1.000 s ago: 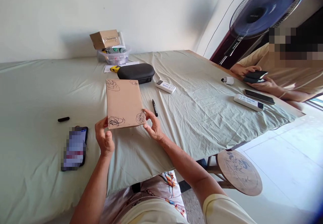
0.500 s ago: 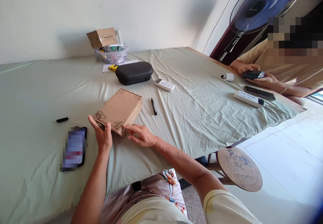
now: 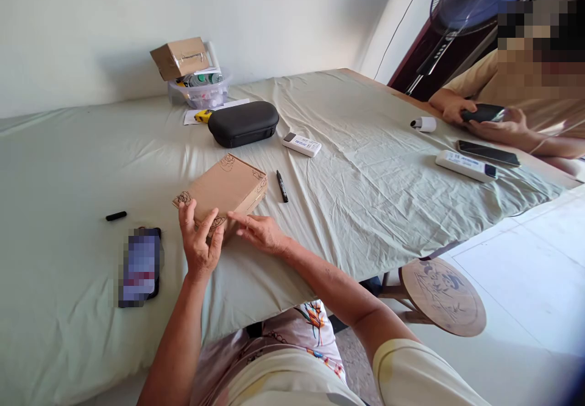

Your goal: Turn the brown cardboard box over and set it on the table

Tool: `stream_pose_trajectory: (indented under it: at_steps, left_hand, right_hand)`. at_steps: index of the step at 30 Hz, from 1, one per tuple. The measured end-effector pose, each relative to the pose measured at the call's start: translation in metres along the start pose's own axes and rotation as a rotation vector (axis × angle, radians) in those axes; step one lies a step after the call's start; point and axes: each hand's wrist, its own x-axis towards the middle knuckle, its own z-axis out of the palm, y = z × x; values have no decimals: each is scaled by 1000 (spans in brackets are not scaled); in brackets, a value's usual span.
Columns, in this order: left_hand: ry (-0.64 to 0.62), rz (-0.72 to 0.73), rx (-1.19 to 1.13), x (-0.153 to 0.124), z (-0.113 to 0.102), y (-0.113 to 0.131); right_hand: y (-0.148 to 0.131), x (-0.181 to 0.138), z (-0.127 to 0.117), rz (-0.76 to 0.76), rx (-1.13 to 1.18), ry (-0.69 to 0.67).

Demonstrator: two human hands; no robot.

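A flat brown cardboard box (image 3: 226, 186) with black scribbles at its corners lies on the green-covered table (image 3: 356, 168) in front of me. My left hand (image 3: 198, 244) grips its near left corner, fingers over the top and thumb at the edge. My right hand (image 3: 258, 230) rests at the near right edge, fingers stretched out flat against the box's side. A black marker (image 3: 282, 186) lies just right of the box.
A phone (image 3: 141, 266) and a black marker cap (image 3: 116, 216) lie to the left. Behind the box are a black case (image 3: 243, 123), a white remote (image 3: 301, 144) and a tub with a small carton (image 3: 196, 80). Another person's hands (image 3: 489, 119) hold a dark object at the right. A stool (image 3: 443, 296) stands below.
The box, held upright facing me a second ago, has been tipped down flat onto the table. My left hand now lies over its near corner.
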Motion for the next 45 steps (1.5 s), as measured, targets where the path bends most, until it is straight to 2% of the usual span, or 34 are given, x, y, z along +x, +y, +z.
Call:
stream_pose_trajectory:
  at_steps: [2, 7, 10, 13, 17, 19, 22, 24, 26, 31, 38, 41, 45]
  left_hand:
    - [1, 20, -35, 2, -3, -3]
    - [19, 12, -93, 7, -9, -3]
    - [21, 19, -93, 7, -11, -2]
    - [57, -37, -63, 5, -9, -7]
    - [171, -215, 101, 2, -4, -18]
    - [161, -255, 133, 1, -1, -20]
    - [110, -246, 51, -1, 2, -14]
    - [63, -214, -17, -2, 2, -6]
    - [20, -162, -63, -2, 0, 1]
    - [-35, -61, -100, -2, -2, 8]
    - [-59, -67, -27, 3, -4, 8]
    - [-67, -67, -18, 7, -6, 6]
    - [-22, -77, -1, 10, -10, 4]
  right_hand:
    - [12, 0, -7, 104, -33, 101]
    - [39, -1, -32, 392, -7, 451]
    - [43, 0, -43, 440, 26, 529]
    - [38, 1, -45, 407, 47, 436]
    - [21, -1, -36, 220, 68, 229]
    - [8, -3, -26, 98, 95, 104]
    - [-9, -3, -7, -76, 117, -108]
    - [-15, -3, 3, -142, 96, -176]
    - [-16, -3, 8, -166, 60, -162]
    - [-7, -7, 2, -90, -31, 73]
    - [-9, -1, 9, -91, -36, -79]
    - [-6, 0, 9, -15, -13, -25]
    - [2, -1, -4, 88, -56, 55]
